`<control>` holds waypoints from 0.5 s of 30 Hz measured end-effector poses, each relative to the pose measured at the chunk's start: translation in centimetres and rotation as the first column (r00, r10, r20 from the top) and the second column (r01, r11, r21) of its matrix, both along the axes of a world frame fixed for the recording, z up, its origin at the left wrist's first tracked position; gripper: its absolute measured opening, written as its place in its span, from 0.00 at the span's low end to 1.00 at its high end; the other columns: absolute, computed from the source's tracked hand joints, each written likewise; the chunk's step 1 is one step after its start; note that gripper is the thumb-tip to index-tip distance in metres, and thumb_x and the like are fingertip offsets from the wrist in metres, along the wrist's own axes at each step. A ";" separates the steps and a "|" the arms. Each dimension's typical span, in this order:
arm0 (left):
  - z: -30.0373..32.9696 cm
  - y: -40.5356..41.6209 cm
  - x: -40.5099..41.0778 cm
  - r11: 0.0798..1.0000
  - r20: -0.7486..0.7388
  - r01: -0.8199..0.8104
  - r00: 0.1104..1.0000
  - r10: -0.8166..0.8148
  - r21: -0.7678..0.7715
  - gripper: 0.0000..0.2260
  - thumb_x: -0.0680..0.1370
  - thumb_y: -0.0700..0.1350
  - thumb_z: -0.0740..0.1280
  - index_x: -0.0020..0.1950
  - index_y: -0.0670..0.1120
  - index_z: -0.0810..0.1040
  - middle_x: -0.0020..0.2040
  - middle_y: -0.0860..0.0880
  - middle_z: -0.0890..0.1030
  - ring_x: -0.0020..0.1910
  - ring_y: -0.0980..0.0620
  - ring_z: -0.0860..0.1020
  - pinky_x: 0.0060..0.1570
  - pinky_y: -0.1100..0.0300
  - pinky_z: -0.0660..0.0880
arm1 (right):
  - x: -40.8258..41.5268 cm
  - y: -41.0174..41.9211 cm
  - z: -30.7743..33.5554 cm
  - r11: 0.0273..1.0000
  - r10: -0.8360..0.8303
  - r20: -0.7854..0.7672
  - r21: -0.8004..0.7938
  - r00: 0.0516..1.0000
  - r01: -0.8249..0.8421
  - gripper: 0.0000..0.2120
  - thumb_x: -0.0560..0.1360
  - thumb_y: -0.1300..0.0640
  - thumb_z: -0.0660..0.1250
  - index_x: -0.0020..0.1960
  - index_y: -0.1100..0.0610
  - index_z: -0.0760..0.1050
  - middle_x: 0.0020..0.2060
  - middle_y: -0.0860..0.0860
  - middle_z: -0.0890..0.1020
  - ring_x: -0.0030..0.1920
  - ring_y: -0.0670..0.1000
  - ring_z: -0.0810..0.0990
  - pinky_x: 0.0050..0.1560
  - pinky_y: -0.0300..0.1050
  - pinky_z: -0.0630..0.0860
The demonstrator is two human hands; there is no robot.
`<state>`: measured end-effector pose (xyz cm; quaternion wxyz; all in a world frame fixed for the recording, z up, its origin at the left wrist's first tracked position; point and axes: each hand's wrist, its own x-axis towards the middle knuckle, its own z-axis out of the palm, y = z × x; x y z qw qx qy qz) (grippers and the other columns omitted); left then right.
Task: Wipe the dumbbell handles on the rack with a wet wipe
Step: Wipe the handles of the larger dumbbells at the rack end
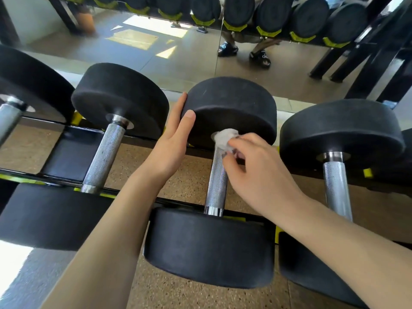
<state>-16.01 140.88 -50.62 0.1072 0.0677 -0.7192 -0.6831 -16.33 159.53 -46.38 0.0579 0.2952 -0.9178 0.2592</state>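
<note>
**Wipe at the far end of the middle handle, other hand bracing the weight**

Gym flooring of speckled tan shows through the open black rack (66, 152), and a mirror (156, 59) behind it doubles the row of dumbbells. At the centre lies the dumbbell (211, 248) being cleaned, its knurled steel handle (216, 186) running away from the viewer. The right hand (256, 172) pinches a crumpled white wet wipe (224, 139) against the far end of that handle, right where it meets the far head (231, 108), probably so a stroke can run the whole length toward the near head. The left hand (176, 139) lies flat with straight fingers against the side of the far head, seemingly to stop the round weight rolling in its cradle. Neighbouring handles, one on the left (104, 157) and one on the right (336, 186), wait untouched by either hand.
</note>
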 end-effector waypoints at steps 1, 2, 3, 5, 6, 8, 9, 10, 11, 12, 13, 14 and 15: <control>0.0 0.0 0.0 1.000 0.002 -0.002 1.000 0.002 0.004 0.30 0.79 0.69 0.56 0.80 0.70 0.53 0.81 0.64 0.58 0.79 0.60 0.59 0.80 0.48 0.56 | 0.1 0.0 0.2 0.997 -0.029 0.071 -0.065 0.997 0.033 0.14 0.80 0.53 0.62 0.61 0.58 0.78 0.54 0.50 0.79 0.50 0.46 0.78 0.48 0.36 0.76; 0.0 0.1 0.1 1.000 0.007 -0.004 1.000 0.004 0.006 0.29 0.79 0.68 0.56 0.80 0.70 0.53 0.81 0.64 0.58 0.79 0.60 0.59 0.80 0.48 0.56 | 0.1 0.1 0.2 0.991 -0.059 0.152 -0.113 0.987 0.077 0.12 0.80 0.52 0.62 0.56 0.58 0.79 0.49 0.51 0.80 0.47 0.47 0.79 0.46 0.35 0.75; 0.1 0.1 0.0 1.000 0.010 -0.005 1.000 0.004 0.005 0.29 0.79 0.68 0.55 0.80 0.70 0.53 0.81 0.63 0.58 0.79 0.59 0.59 0.80 0.48 0.56 | -0.2 0.0 -0.1 0.980 -0.096 0.249 -0.148 0.964 0.136 0.12 0.81 0.51 0.61 0.51 0.59 0.78 0.46 0.52 0.81 0.45 0.48 0.79 0.44 0.34 0.74; 0.1 0.1 0.0 1.000 0.008 -0.004 1.000 0.004 0.003 0.30 0.79 0.68 0.55 0.80 0.70 0.53 0.81 0.62 0.58 0.79 0.59 0.59 0.80 0.48 0.56 | -1.0 -0.3 -0.4 0.934 -0.126 0.500 -0.232 0.857 0.273 0.17 0.78 0.47 0.62 0.50 0.61 0.78 0.47 0.56 0.83 0.48 0.51 0.81 0.54 0.41 0.77; 0.1 0.2 0.0 1.000 0.007 -0.004 1.000 0.004 0.002 0.30 0.78 0.69 0.55 0.80 0.70 0.53 0.81 0.62 0.58 0.79 0.59 0.59 0.80 0.48 0.56 | -1.4 -0.5 -0.6 0.884 -0.080 0.637 -0.310 0.767 0.350 0.18 0.76 0.46 0.63 0.52 0.61 0.79 0.50 0.57 0.83 0.52 0.53 0.82 0.59 0.49 0.78; 0.2 0.1 0.0 1.000 0.006 -0.009 1.000 0.009 0.007 0.32 0.77 0.70 0.56 0.80 0.70 0.53 0.81 0.63 0.59 0.79 0.60 0.60 0.80 0.48 0.56 | -1.9 -1.0 -0.5 0.734 0.133 0.830 -0.451 0.542 0.509 0.15 0.77 0.51 0.64 0.57 0.58 0.80 0.54 0.58 0.83 0.56 0.54 0.83 0.61 0.51 0.79; 0.2 0.1 0.0 1.000 0.004 -0.010 1.000 0.010 0.012 0.33 0.76 0.71 0.57 0.80 0.70 0.53 0.80 0.63 0.60 0.79 0.61 0.60 0.80 0.48 0.56 | -2.0 -1.0 -0.3 0.675 0.227 0.852 -0.487 0.472 0.554 0.14 0.78 0.54 0.63 0.60 0.60 0.78 0.56 0.59 0.83 0.56 0.54 0.83 0.59 0.48 0.80; 0.2 0.1 0.0 1.000 0.004 -0.011 1.000 0.011 0.013 0.34 0.75 0.71 0.57 0.80 0.70 0.54 0.80 0.63 0.60 0.78 0.61 0.61 0.80 0.48 0.56 | -2.0 -0.9 -0.2 0.652 0.268 0.854 -0.502 0.447 0.568 0.14 0.79 0.56 0.62 0.61 0.61 0.77 0.57 0.60 0.82 0.57 0.55 0.83 0.58 0.47 0.80; 0.2 0.1 0.0 1.000 0.004 -0.010 1.000 0.010 0.012 0.33 0.75 0.71 0.58 0.79 0.70 0.54 0.80 0.63 0.61 0.78 0.61 0.61 0.80 0.48 0.56 | -2.0 -0.8 -0.3 0.663 0.257 0.848 -0.503 0.463 0.555 0.14 0.79 0.57 0.62 0.60 0.61 0.78 0.56 0.61 0.82 0.56 0.55 0.83 0.58 0.48 0.80; 0.1 0.1 0.0 1.000 0.004 -0.006 1.000 0.006 0.012 0.33 0.75 0.71 0.57 0.80 0.70 0.54 0.80 0.63 0.60 0.78 0.61 0.61 0.80 0.48 0.56 | -1.9 -0.6 -0.4 0.706 0.207 0.830 -0.493 0.517 0.509 0.14 0.78 0.56 0.63 0.57 0.62 0.79 0.56 0.61 0.83 0.56 0.56 0.83 0.60 0.51 0.79; 0.1 0.1 0.0 1.000 0.003 -0.003 1.000 0.003 0.016 0.32 0.76 0.70 0.57 0.80 0.70 0.53 0.80 0.63 0.60 0.78 0.61 0.61 0.80 0.48 0.57 | -1.7 -0.4 -0.5 0.780 0.123 0.784 -0.456 0.609 0.430 0.15 0.77 0.53 0.63 0.55 0.63 0.80 0.54 0.61 0.83 0.55 0.57 0.83 0.62 0.53 0.78; 0.1 0.2 0.1 1.000 0.003 -0.003 1.000 0.003 0.020 0.32 0.76 0.70 0.57 0.80 0.70 0.53 0.80 0.63 0.60 0.78 0.61 0.61 0.80 0.48 0.57 | -1.3 -0.1 -0.3 0.855 0.047 0.699 -0.397 0.714 0.332 0.17 0.77 0.52 0.62 0.54 0.64 0.79 0.52 0.61 0.82 0.55 0.56 0.82 0.62 0.52 0.78; 0.1 0.2 0.1 1.000 0.002 -0.005 1.000 0.005 0.021 0.32 0.76 0.70 0.57 0.80 0.70 0.54 0.80 0.63 0.60 0.78 0.61 0.61 0.80 0.48 0.57 | -1.0 0.2 -0.3 0.912 0.000 0.573 -0.336 0.820 0.234 0.16 0.78 0.51 0.62 0.53 0.63 0.79 0.49 0.58 0.82 0.53 0.52 0.82 0.61 0.44 0.77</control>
